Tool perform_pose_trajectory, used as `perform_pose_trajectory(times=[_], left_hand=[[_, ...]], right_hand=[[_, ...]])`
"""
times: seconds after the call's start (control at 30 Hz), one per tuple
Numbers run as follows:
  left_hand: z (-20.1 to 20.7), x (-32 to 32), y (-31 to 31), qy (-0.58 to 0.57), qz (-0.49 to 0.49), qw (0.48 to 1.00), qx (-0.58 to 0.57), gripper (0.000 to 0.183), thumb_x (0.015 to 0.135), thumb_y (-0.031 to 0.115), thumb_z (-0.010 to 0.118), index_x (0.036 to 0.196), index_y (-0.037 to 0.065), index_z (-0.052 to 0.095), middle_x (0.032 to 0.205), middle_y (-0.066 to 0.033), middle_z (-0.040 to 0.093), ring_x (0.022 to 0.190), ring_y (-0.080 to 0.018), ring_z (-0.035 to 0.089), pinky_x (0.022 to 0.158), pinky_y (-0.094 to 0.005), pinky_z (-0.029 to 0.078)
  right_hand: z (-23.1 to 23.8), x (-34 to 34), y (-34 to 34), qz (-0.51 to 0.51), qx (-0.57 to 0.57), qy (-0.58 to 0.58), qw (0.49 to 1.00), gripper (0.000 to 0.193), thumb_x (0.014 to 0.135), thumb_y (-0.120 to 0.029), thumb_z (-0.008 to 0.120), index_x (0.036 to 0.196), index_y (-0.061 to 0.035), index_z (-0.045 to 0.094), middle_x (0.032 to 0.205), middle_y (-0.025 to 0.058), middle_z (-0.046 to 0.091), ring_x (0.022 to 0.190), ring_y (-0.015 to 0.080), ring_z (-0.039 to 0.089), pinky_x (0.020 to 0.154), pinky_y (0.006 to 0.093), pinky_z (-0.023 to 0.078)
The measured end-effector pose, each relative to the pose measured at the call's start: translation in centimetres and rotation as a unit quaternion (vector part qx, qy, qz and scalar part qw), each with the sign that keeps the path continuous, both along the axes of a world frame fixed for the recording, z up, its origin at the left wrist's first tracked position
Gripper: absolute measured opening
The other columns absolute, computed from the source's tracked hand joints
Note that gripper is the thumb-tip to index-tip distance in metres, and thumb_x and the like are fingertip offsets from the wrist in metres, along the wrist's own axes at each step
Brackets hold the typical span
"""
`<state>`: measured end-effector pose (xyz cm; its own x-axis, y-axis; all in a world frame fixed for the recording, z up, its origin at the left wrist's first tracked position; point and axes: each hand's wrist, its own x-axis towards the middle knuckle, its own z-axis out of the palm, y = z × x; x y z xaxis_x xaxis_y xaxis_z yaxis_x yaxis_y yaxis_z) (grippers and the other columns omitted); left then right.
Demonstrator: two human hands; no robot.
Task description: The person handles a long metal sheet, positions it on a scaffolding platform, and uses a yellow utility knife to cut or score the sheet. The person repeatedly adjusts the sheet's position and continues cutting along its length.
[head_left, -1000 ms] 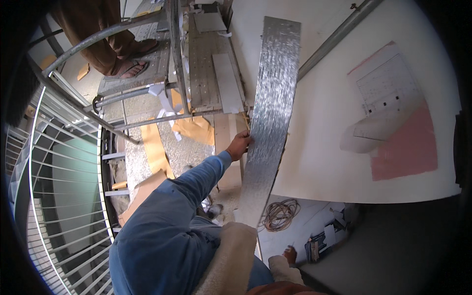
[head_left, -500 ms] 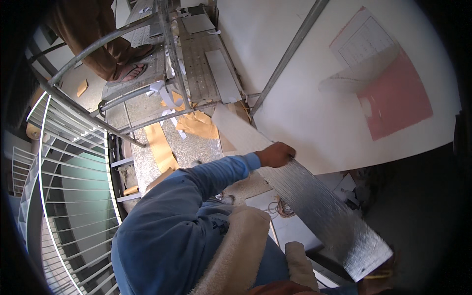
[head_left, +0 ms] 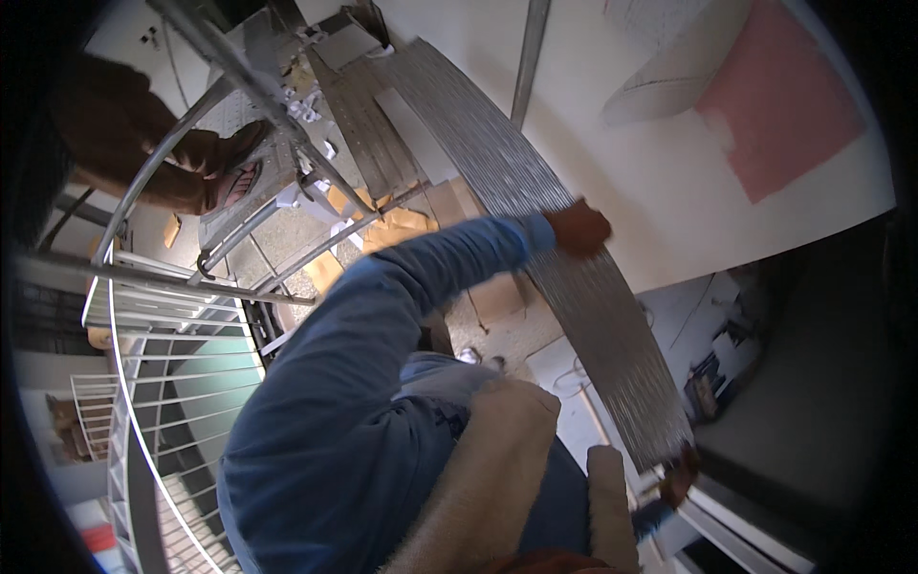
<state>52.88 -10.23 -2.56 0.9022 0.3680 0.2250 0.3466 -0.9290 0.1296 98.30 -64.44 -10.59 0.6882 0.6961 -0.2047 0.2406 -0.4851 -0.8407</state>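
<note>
No lettering, number or sign is legible in the view. A pale, curled sheet beside a red patch on the white wall carries faint printed marks, too indistinct to read. At upper left, small dark marks stand on a pale surface; whether these are characters cannot be determined.

Upper left: person in brown trousers and flip-flops on a scaffold deck, tubular scaffold frame just beside, crumpled yellow-orange paper below it. Curved white railing at left, mint-green panel behind its bars. Right: white wall with a pink sheet, curled whitish paper next to that, grey pipe crossing farther left.
</note>
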Motion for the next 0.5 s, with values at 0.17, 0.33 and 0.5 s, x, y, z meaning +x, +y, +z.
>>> perform_pose_trajectory(times=[0.17,0.33,0.5], left_hand=[[-4.9,-11.3,13.6,0.290,0.163,0.939,-0.092,0.033,0.091,0.033,0.061,0.107,0.007,0.074,0.114,-0.0169,0.073,0.114,-0.0357,0.067,0.101,-0.0600,0.043],[-9.8,-26.0,28.0,0.296,0.270,0.909,-0.116,0.029,0.092,0.023,0.056,0.108,0.006,0.073,0.113,-0.0176,0.073,0.120,-0.0339,0.063,0.108,-0.0644,0.035],[-16.3,-38.8,41.0,0.410,0.305,0.849,-0.137,0.033,0.094,0.025,0.056,0.116,0.007,0.071,0.122,-0.0188,0.070,0.126,-0.0365,0.058,0.111,-0.0643,0.034]], right_hand=[[-9.8,-17.8,16.9,0.039,-0.019,0.172,0.984,0.045,0.101,-0.042,0.060,0.127,-0.0051,0.061,0.112,0.0081,0.062,0.103,0.0214,0.059,0.088,0.0393,0.050],[-11.5,-35.4,37.2,0.040,-0.088,0.413,0.906,0.032,0.091,-0.034,0.078,0.113,-0.0154,0.064,0.083,-0.0067,0.058,0.068,0.0078,0.054,0.055,0.0254,0.044],[-15.7,-49.3,52.1,0.008,-0.133,0.439,0.888,0.039,0.095,-0.030,0.073,0.127,-0.0119,0.059,0.092,-0.0035,0.060,0.073,0.0082,0.057,0.052,0.0240,0.044]])
